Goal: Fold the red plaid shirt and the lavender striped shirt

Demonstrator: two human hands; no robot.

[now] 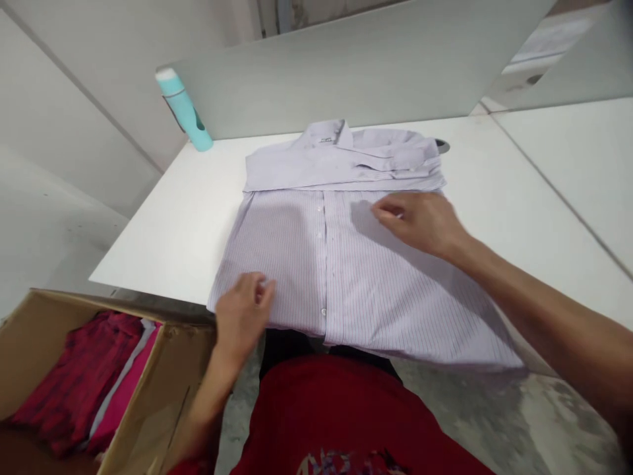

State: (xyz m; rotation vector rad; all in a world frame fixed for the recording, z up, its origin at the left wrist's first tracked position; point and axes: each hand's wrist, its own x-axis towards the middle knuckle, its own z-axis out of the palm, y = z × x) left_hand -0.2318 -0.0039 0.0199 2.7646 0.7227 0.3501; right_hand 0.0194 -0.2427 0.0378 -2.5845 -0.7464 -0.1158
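Note:
A pale lavender striped button-up shirt point(287, 244) lies front up, with its sleeves folded across the chest below the collar. Its bottom hem hangs over the near table edge. My right hand point(420, 221) is above the shirt's right front, fingers curled in toward the thumb, and casts a shadow on the cloth. No fabric shows in its fingers. At the lower left corner of the shirt is my left hand point(242, 310), slightly blurred, its fingers also curled and nothing visible in them. Whether that hand touches the cloth, I cannot tell.
The shirt rests on a white table point(168, 231) backed by a grey-green panel point(336, 72). A turquoise bottle-like container point(184, 111) stands at the back left. Below the left edge, a cardboard box point(158, 389) holds folded clothes, including a red checked garment point(89, 376).

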